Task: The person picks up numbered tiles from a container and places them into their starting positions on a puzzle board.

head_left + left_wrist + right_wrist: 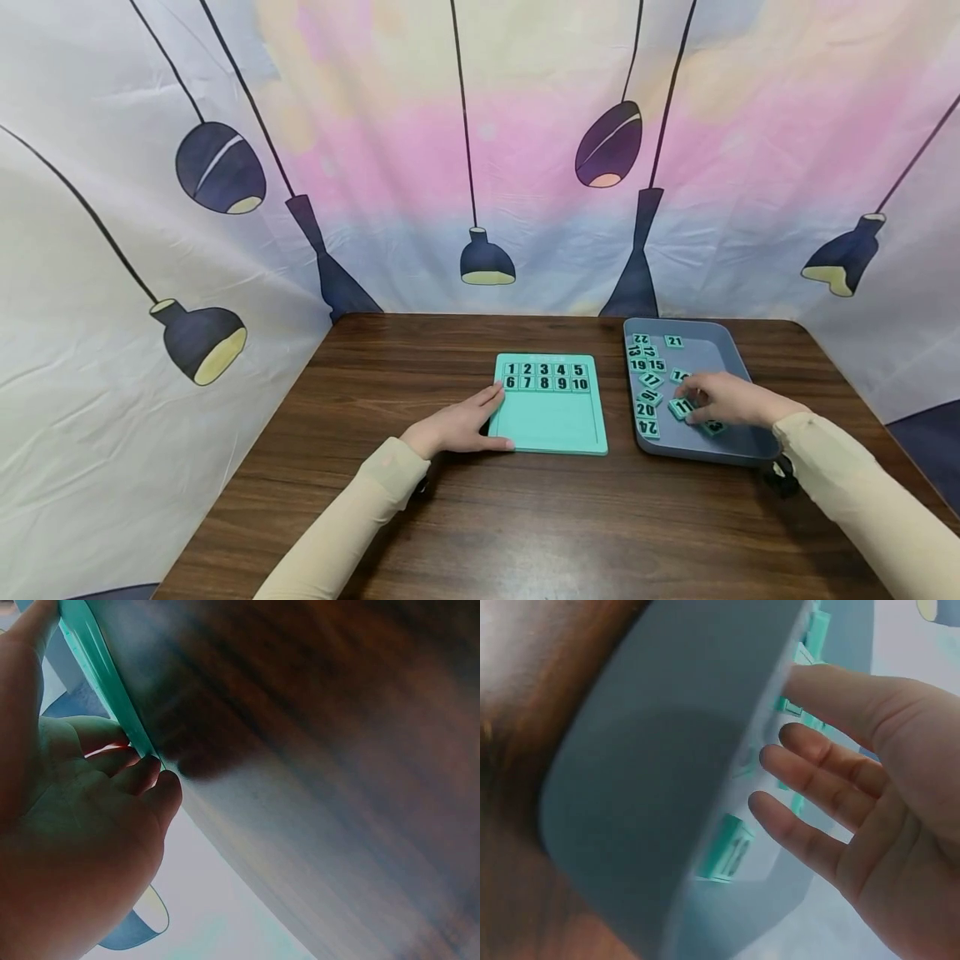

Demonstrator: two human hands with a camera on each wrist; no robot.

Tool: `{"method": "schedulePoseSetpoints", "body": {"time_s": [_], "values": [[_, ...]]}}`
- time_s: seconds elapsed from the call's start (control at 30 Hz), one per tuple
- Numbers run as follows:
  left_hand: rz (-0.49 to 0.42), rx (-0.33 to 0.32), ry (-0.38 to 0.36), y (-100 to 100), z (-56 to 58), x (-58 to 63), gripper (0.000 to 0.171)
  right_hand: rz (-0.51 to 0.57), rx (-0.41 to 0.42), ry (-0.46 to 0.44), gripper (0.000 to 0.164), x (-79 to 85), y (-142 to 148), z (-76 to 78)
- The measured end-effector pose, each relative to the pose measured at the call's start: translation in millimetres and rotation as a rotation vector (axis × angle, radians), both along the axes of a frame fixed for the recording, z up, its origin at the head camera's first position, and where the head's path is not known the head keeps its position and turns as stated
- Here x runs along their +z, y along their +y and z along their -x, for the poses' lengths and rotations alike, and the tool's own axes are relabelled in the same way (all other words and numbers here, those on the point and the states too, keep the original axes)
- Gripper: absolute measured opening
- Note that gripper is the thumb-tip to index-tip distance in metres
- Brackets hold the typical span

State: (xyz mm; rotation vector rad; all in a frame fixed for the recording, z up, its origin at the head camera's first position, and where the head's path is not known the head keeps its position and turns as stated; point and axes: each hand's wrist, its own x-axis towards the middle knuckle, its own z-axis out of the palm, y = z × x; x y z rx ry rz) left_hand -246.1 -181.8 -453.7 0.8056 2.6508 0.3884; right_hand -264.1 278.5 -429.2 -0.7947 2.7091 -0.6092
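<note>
A turquoise number board (551,425) lies on the table, with tiles 1 to 10 filling its two upper rows and a bare lower part. My left hand (461,423) rests at its left side, thumb at the lower left corner and fingertips along the left edge; the left wrist view shows the fingertips (169,796) against that edge. Over the grey tray (697,452), my right hand (726,398) pinches the number 11 tile (681,408) between thumb and index finger. The other fingers (780,817) spread loosely above the tray. Another tile (712,427) is partly hidden under this hand.
Several loose number tiles lie in the tray, mostly along its left side, among them 20 (645,410), 24 (648,428) and 21 (674,342). Brown wooden table (525,525) surrounds board and tray. A lamp-printed cloth (405,150) hangs behind.
</note>
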Motion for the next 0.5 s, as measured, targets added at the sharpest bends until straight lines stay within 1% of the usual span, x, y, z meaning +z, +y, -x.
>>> {"method": "schedulePoseSetpoints", "body": {"time_s": [0.1, 0.27, 0.5], "values": [[0.003, -0.001, 0.001, -0.4, -0.6, 0.3, 0.099, 0.017, -0.008, 0.022, 0.035, 9.7, -0.6, 3.0], [0.004, 0.001, 0.006, -1.2, -0.7, -0.3, 0.100, 0.017, 0.005, 0.074, 0.036, 23.6, -6.4, 12.3], [0.008, -0.002, 0.016, -0.2, -1.5, 0.4, 0.101, 0.012, -0.010, 0.110, 0.039, 30.4, -29.2, 20.0]]}}
